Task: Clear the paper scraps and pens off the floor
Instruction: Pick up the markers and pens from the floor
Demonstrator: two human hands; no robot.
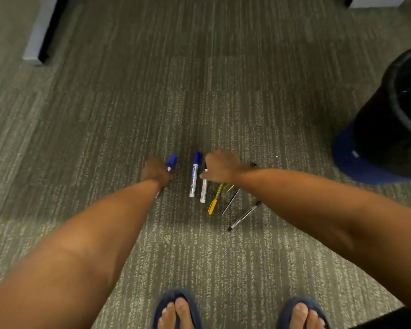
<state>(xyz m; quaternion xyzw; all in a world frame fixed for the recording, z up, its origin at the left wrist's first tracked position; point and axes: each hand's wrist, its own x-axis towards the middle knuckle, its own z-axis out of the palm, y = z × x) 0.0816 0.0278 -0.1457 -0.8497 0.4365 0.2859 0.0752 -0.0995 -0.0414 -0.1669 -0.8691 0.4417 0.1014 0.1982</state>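
Several pens lie side by side on the grey carpet in front of my feet. My left hand [155, 171] is closed around a blue-capped white marker [171, 160] at the left end of the row. A second blue-capped marker [194, 176] lies free beside it. My right hand [220, 166] rests over the top of a third white marker [203, 192], fingers touching it; whether it grips it is hidden. To the right lie a yellow pen [214, 201], a thin dark pen [230, 201] and a black-capped clear pen [244, 216]. No paper scraps are visible.
A black waste bin [394, 119] on a blue base stands at the right edge. A grey furniture leg [39, 32] is at the upper left, another grey piece [375, 1] at the top right. My feet in blue sandals [176, 309] are at the bottom.
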